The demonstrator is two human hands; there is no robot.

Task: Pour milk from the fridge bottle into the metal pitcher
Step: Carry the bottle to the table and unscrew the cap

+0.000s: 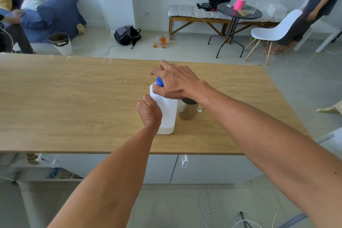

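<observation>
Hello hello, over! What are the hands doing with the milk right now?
Left hand grips the milk bottle, upright on the table. Right hand on the blue cap, still on. Metal pitcher waits beside it. Nothing in the way.

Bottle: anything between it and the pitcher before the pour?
Only the blue cap on the bottle, under the right hand. The left hand grips the bottle. The pitcher stands right beside it, mouth open.
</observation>
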